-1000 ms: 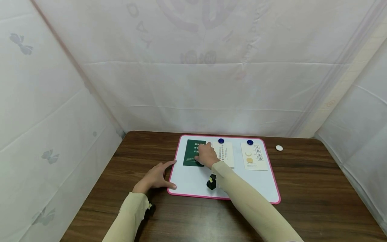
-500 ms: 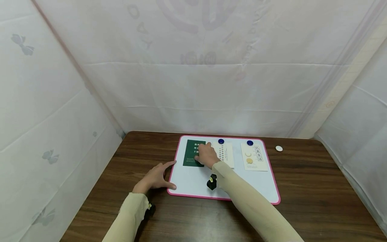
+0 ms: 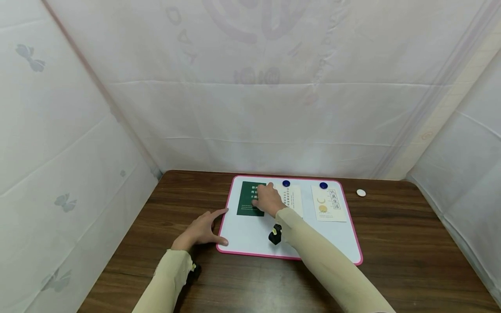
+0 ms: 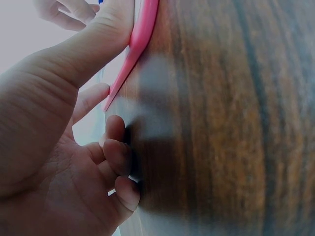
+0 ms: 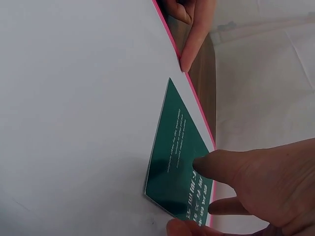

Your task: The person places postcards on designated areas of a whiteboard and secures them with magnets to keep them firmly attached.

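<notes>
A whiteboard (image 3: 250, 237) with a pink rim lies on the table. My left hand (image 3: 201, 228) is at its lower left corner, thumb and index finger spread along the rim; in the left wrist view the other fingers bend loosely beside the wood. Near the board's upper left lies a green card (image 3: 246, 204) with white print. My right hand (image 3: 270, 201) reaches over the card's right side. In the right wrist view its thumb (image 5: 216, 164) lies over the card's face, apart from a fingertip (image 5: 177, 227) at the card's edge. The card's upper right part is hidden by this hand.
A pale card (image 3: 296, 200) under a blue round magnet (image 3: 286, 183) is partly covered by the right hand. Further right, another card (image 3: 328, 213) has its own blue magnet (image 3: 323, 185). A white round piece (image 3: 361, 192) lies on the table (image 3: 399, 243). White fabric walls (image 3: 250, 113) surround the table.
</notes>
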The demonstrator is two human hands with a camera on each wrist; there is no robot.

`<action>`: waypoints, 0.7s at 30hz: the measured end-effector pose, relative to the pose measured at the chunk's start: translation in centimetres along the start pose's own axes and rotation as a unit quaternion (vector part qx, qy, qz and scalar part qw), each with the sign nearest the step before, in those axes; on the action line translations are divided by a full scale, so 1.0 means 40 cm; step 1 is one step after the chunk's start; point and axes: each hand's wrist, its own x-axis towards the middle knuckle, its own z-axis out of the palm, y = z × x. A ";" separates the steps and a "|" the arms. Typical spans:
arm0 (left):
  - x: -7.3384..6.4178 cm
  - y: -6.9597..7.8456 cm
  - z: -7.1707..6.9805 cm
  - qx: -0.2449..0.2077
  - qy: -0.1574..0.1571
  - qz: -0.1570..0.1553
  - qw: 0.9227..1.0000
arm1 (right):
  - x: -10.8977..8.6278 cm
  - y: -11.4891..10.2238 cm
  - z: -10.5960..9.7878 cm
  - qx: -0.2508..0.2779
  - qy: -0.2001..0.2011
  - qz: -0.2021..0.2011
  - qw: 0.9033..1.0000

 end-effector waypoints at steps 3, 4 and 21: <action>0.000 0.000 0.001 0.000 0.000 -0.001 1.000 | -0.001 0.001 -0.001 -0.014 0.007 -0.005 1.000; -0.001 0.001 0.001 0.000 0.000 -0.001 1.000 | -0.001 0.001 -0.001 -0.022 0.012 -0.009 1.000; 0.001 -0.002 0.001 -0.001 -0.001 -0.002 1.000 | -0.002 0.006 -0.007 -0.075 0.048 -0.082 0.993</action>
